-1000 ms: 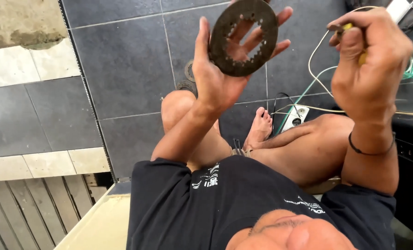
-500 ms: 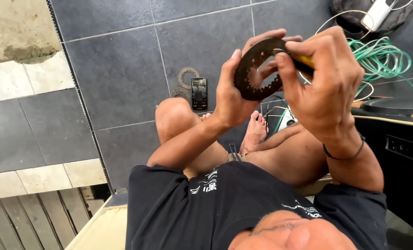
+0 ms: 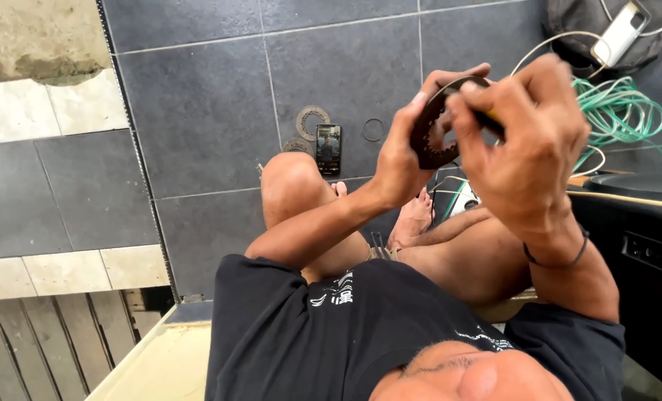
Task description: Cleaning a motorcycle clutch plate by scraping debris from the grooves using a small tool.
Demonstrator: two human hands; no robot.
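Note:
I sit on a dark tiled floor with my knees bent and my feet bare. My left hand grips a dark, toothed metal disc by its rim and holds it upright in front of me. My right hand is closed around a thin tool with a yellow handle. It presses against the right side of the disc, and the tool's tip is hidden behind my fingers.
A phone lies on the floor beyond my knee, with a toothed ring and a thin ring beside it. A coil of green cable and a black bag lie at the upper right. A black case stands at the right.
Both hands have come lower and closer together. The disc, held up apart from my right hand a second ago, now meets the tool in that hand.

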